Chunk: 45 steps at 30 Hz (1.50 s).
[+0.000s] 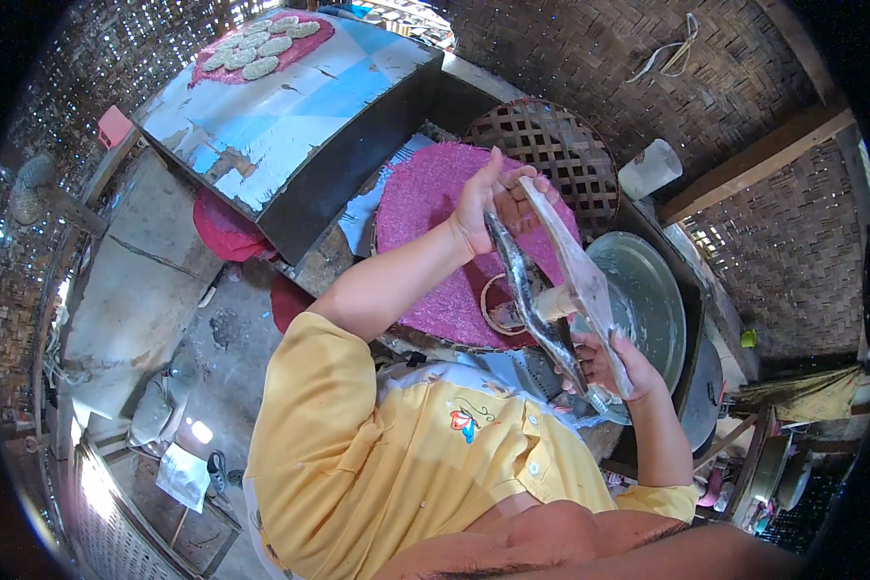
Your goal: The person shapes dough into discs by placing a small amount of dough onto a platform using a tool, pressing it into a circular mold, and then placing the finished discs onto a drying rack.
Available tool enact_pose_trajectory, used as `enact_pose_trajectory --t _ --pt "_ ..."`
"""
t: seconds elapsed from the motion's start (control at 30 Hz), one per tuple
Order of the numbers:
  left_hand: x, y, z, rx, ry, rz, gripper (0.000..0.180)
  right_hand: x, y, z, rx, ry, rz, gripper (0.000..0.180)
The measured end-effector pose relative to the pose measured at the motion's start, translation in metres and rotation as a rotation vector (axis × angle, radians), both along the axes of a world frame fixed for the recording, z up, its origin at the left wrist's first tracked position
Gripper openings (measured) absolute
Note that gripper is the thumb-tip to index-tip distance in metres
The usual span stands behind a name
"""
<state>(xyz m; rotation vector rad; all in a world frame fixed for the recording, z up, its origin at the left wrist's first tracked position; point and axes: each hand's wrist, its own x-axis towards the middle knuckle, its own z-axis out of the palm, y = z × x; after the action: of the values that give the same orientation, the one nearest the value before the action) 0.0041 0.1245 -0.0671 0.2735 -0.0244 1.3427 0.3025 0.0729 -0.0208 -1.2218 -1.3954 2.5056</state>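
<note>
Both my hands hold a wooden hand press with two long bars, one dark (524, 280) and one pale (578, 268), and a short pale cylinder (554, 303) between them. At the upper end of the bars is my left hand (483, 203), its fingers curled in between them. My right hand (630, 364) grips the lower end, thumb along the pale bar. Beneath the press lies a round tray covered with a bright pink mesh mat (435, 227). A pale ring (498, 302) rests on that mat, partly hidden by the dark bar.
A green-grey basin (681, 329) with liquid stands right of the press. Behind are an open-weave basket (561, 135) and a whitish plastic container (651, 169). At the far left, a peeling blue-white table (329, 82) bears several flat pale rounds (261, 68) on a pink mat.
</note>
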Motion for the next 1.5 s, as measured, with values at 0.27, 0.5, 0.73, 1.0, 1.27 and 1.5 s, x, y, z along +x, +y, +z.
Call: enact_pose_trajectory --t 0.27,0.5,0.73,1.0,1.27,1.5 --pt "-0.019 0.018 0.01 0.029 0.06 0.054 0.047 -0.022 0.008 -0.006 0.186 0.022 -0.064 0.06" --pt "0.003 0.03 0.001 0.063 0.023 0.039 0.047 -0.025 0.003 0.022 0.427 -0.138 -0.101 0.059" --pt "0.014 0.007 -0.006 -0.076 0.045 0.036 0.044 -0.013 -0.012 0.021 0.368 -0.148 -0.141 0.057" --pt "-0.009 -0.006 0.009 -0.253 0.192 0.162 0.048 -0.035 -0.018 -0.004 0.393 -0.109 -0.155 0.061" --pt "0.003 0.004 -0.004 -0.257 0.142 0.108 0.054 -0.026 -0.019 0.014 0.508 -0.181 -0.139 0.041" --pt "-0.003 -0.012 0.025 0.008 0.159 -0.079 0.066 -0.018 -0.029 0.044 0.323 0.037 -0.232 0.058"
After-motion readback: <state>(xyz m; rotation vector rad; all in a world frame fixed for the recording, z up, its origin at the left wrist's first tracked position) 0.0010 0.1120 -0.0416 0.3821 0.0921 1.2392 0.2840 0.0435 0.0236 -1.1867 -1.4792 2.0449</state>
